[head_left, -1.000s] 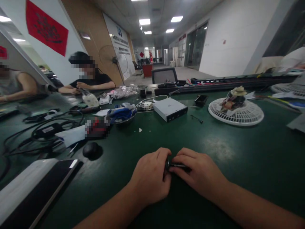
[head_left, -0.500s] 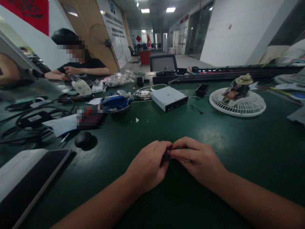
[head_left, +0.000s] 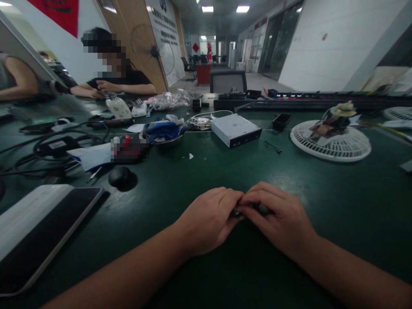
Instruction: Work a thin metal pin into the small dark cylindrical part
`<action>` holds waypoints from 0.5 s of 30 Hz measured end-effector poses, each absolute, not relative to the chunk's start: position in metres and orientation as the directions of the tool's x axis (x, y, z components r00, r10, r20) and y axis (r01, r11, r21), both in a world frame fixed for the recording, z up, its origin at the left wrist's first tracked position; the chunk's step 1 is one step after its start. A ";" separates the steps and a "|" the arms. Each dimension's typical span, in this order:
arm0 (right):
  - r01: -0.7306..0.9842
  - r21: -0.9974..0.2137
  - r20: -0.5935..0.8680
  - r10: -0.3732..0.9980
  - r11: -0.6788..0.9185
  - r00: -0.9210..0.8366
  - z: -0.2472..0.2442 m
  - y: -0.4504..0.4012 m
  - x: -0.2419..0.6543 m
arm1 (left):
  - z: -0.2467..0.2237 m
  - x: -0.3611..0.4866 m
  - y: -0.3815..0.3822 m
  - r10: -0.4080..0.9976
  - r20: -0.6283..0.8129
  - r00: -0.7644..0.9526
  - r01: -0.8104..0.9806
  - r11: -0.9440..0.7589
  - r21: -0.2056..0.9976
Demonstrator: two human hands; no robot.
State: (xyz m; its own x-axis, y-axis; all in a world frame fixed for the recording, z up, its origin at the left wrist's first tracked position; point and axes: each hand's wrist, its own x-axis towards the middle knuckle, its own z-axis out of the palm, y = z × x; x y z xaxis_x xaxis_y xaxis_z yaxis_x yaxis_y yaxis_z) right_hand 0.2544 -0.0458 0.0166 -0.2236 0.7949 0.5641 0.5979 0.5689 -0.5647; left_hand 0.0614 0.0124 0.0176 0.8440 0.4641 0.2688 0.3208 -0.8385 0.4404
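Your left hand (head_left: 209,221) still grips a small, dark, glinting piece (head_left: 237,213) over the dark-green tabletop (head_left: 167,180), but the slim grey shaft no longer shows at your right hand (head_left: 285,219), hold unclear; fingertip work appears ongoing.

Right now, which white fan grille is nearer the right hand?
The grille with the bulky part on top; the other grille lies farther back, at the right edge.

Tabletop (head_left: 180,184) is dark green, tiny handheld part (head_left: 237,213) looks blackish, boxy drive (head_left: 234,126) is pale grey with a black front, cloth (head_left: 165,130) is blue and white, fan grille (head_left: 343,148) is plain white, wall banner (head_left: 69,19) is super red with black markings.
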 end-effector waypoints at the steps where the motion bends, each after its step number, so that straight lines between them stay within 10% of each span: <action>1: 0.595 -0.554 0.577 0.784 0.582 -0.229 0.016 -0.046 0.255 | 0.017 0.061 0.012 0.473 0.283 0.834 0.320 -0.833 0.450; 15: 0.729 -0.200 0.607 0.667 0.655 -0.432 0.027 -0.058 0.253 | 0.018 0.058 0.012 0.615 0.363 0.700 0.413 -0.763 0.497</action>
State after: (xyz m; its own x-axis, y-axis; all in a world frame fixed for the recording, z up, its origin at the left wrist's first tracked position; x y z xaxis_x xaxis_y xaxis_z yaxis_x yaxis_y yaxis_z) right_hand 0.2527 -0.0584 0.0274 -0.4323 0.6666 0.6072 0.7288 0.6548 -0.2000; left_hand 0.0583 0.0120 0.0181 0.6999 0.6151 0.3629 0.4133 -0.7633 0.4966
